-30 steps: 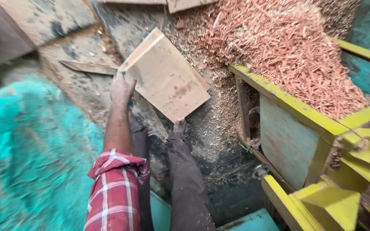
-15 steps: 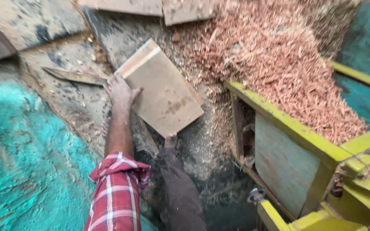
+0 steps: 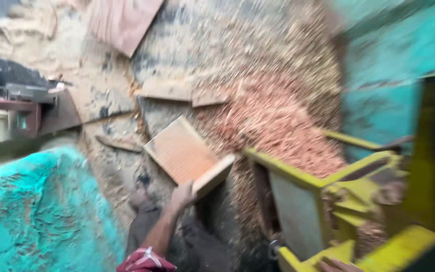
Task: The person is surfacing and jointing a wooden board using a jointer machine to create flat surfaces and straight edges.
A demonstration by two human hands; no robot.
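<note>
From the head view, blurred, a heap of reddish wood shavings lies beside a yellow-green metal machine frame, with a turquoise painted surface at lower left and a flat brown board lying farther off. The thick rectangular pale wooden block shows a ribbed, orange-tinted face and stands tilted up off the dusty floor. The left hand grips its lower edge; half a second ago the block lay flat under that hand. The right hand barely shows at the bottom edge, its state unclear.
</note>
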